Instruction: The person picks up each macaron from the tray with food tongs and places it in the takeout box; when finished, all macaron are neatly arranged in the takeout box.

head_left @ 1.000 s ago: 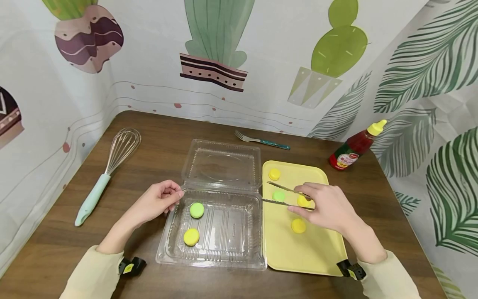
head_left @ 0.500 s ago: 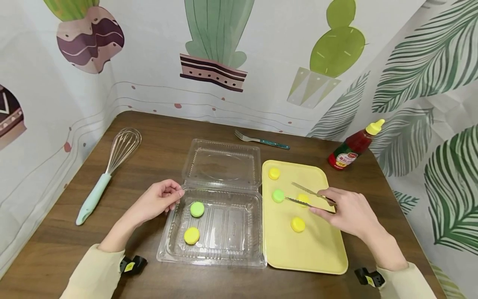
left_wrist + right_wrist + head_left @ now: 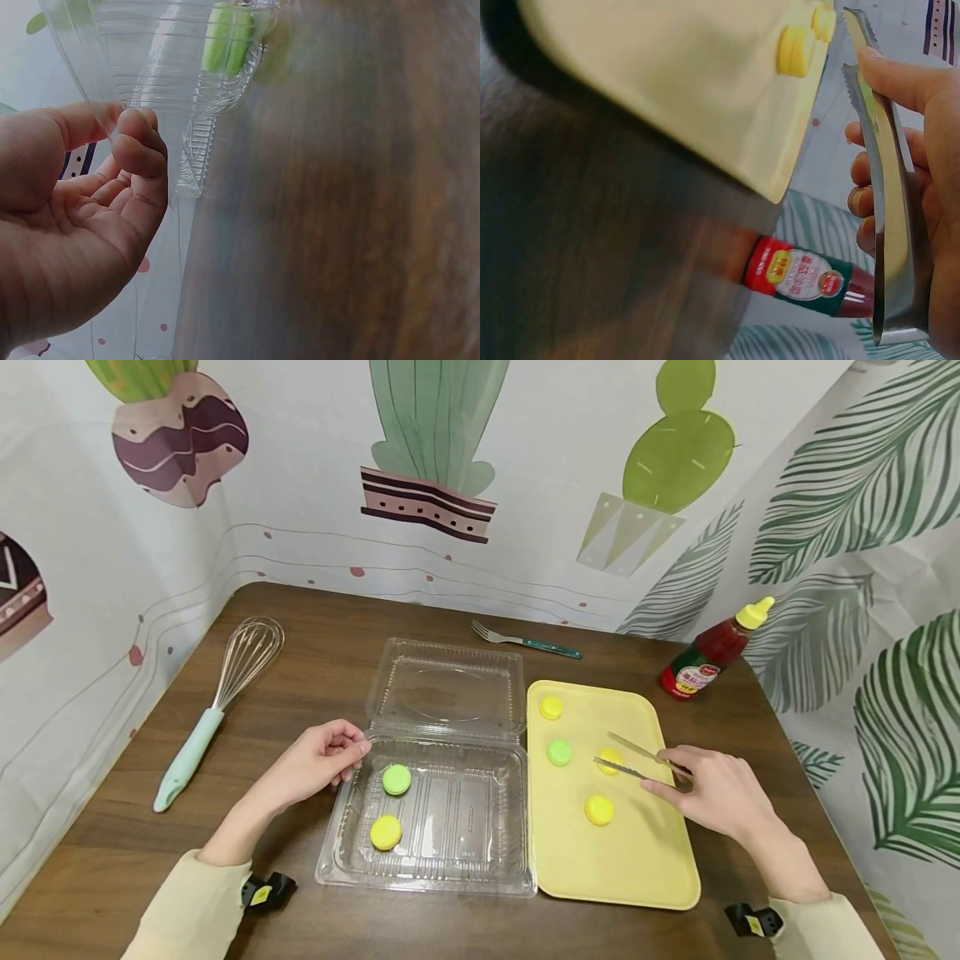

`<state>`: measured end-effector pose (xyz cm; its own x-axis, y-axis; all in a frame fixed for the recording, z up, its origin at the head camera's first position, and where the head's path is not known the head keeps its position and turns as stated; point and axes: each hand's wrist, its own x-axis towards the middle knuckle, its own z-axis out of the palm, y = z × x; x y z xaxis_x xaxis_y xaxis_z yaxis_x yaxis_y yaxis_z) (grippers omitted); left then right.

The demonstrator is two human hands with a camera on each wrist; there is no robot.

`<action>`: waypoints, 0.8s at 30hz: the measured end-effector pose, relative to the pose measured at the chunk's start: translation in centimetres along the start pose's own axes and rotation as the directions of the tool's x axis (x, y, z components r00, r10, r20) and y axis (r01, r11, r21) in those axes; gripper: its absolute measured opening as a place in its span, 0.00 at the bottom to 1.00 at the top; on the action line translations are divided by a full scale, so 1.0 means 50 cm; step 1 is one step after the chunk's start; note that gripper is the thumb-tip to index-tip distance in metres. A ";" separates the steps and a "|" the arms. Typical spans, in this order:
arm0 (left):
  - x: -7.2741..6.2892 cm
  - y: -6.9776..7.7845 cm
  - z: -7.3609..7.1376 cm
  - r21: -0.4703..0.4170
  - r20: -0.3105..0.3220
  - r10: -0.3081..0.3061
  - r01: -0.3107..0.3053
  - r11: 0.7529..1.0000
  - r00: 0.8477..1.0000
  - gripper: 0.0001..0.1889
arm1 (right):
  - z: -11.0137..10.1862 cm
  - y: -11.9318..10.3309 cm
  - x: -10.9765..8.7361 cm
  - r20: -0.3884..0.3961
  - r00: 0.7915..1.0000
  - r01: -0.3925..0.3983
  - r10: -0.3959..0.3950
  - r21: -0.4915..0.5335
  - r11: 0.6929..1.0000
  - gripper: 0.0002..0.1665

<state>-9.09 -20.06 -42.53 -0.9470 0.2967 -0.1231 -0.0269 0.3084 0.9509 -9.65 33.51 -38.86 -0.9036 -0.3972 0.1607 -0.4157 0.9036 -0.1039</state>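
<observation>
My left hand pinches the left rim of a clear plastic container between thumb and fingers. Inside it lie a green macaron and a yellow macaron. My right hand grips metal tongs, whose serrated tips are spread apart with nothing between them. In the head view the tongs overlap a yellow macaron on the yellow tray. That tray also bears a green macaron, a yellow macaron at the back and another yellow macaron nearer the front.
The container's open lid lies flat behind its base. Farther back is a fork with a teal handle. A red sauce bottle stands at the back right, and a whisk lies on the left of the wooden table.
My right hand has drawn back to the right with the tongs, whose tips have left the area around the green macaron on the tray. My left hand stays at the container's rim.
</observation>
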 end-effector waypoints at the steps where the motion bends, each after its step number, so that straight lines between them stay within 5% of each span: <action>1: 0.000 0.000 0.000 0.000 -0.001 0.001 -0.001 1.000 1.000 0.12 | 0.001 0.002 -0.001 0.008 1.000 -0.004 0.004 0.001 1.000 0.26; 24: -0.001 0.002 0.000 -0.005 0.000 -0.001 0.001 1.000 1.000 0.11 | 0.016 0.021 -0.008 0.079 0.997 -0.011 0.011 -0.008 1.000 0.21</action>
<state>-9.06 -20.04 -42.42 -0.9470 0.2964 -0.1243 -0.0297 0.3045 0.9521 -9.79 34.51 -39.82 -0.9135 -0.3984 0.0819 -0.4052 0.9090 -0.0979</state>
